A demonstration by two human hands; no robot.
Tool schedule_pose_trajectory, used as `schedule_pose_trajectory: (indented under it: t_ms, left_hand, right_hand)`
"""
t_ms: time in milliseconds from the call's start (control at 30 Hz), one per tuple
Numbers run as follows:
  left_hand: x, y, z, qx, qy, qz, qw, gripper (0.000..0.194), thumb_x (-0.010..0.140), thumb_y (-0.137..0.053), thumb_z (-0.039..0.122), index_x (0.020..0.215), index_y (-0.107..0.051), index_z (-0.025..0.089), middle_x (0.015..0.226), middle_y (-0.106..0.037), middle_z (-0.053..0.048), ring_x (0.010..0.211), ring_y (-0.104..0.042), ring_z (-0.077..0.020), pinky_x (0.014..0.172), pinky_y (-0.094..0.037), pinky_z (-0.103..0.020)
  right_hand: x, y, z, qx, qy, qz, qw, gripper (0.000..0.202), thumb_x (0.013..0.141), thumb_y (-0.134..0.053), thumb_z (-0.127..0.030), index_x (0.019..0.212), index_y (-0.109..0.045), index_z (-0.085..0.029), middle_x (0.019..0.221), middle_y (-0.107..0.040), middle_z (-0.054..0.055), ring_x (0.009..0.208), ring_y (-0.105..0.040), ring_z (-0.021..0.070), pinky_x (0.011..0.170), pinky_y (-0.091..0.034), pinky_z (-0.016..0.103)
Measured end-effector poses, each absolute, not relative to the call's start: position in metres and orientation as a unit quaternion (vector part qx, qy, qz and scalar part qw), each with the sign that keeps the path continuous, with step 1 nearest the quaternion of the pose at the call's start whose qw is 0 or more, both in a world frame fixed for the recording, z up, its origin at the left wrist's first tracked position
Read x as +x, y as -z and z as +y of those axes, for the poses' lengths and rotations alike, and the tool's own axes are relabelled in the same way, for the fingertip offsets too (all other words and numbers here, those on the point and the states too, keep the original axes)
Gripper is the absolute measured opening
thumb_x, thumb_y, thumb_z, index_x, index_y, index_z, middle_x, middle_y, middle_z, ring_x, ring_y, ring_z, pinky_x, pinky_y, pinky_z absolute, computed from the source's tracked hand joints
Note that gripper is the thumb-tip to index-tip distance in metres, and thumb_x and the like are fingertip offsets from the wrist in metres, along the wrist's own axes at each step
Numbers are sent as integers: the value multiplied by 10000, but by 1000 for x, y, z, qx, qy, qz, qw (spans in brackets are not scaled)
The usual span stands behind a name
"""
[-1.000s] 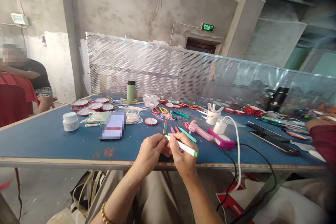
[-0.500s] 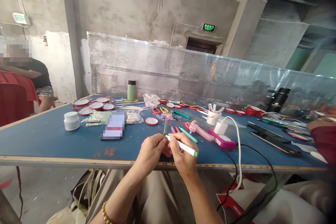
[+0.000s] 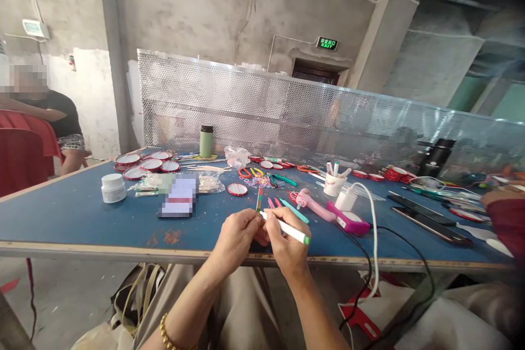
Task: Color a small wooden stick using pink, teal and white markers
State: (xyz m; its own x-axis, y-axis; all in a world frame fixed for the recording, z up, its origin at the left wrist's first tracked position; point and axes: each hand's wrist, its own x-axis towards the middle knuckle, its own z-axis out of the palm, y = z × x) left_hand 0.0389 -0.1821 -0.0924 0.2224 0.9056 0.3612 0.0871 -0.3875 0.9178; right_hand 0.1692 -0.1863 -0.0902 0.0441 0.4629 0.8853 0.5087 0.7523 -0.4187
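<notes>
My left hand (image 3: 237, 238) is closed in a pinch around the lower end of a thin flat stick (image 3: 260, 199) coloured in red and green bands. The stick points up and away, over the table's front part. My right hand (image 3: 288, 249) grips a white marker pen (image 3: 289, 229) with a green end, its tip against or very near the stick beside my left fingertips. Just beyond lie pink pens (image 3: 274, 203) and a teal pen (image 3: 294, 211). A round red-rimmed disc (image 3: 237, 190) lies farther back. My lower fingers are partly hidden.
On the blue table (image 3: 135, 229) stand a white jar (image 3: 113, 188), a phone (image 3: 179, 197), a green bottle (image 3: 206, 142) and a cup of markers (image 3: 334, 183). A pink handheld tool (image 3: 314, 205), cables and two dark phones lie right. A person's sleeve (image 3: 506, 216) is at the right edge.
Both hands hold nearly the same position, with the marker tip still at the stick. The whole view has shifted very slightly.
</notes>
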Motion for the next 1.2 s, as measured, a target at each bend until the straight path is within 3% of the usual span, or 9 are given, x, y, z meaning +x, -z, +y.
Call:
schedule_pose_trajectory:
  t_ms: [333,733,1200]
  left_hand:
    - [40,90,-184,653,-507,359,433,322,889,-489,440,685,-533,194,671,-707,-26,646,-700,-192,635,-515,-265]
    - [39,97,-179,666,-503,377,400,344,904,-470,443,698,-583,192,673,-711,-33,667,-683,-186,649,-489,-252]
    - [41,96,-179,650,-511,345,444,331,901,-496,435,701,-565,181,676,-698,-35,662,-692,-196,639,-513,-268]
  right_hand:
    - [170,92,-186,-358,-15,-674,646,220,943,-538,-296,789,-642,-177,620,-645,-2,542,-589,121,541,-481,223]
    - [168,87,-187,-338,23,-694,635,207,929,-541,-241,754,-636,-181,601,-636,-11,500,-559,108,503,-460,208]
    - [169,90,-185,-328,16,-683,653,202,929,-538,-224,756,-633,-180,600,-635,-16,504,-571,110,509,-463,205]
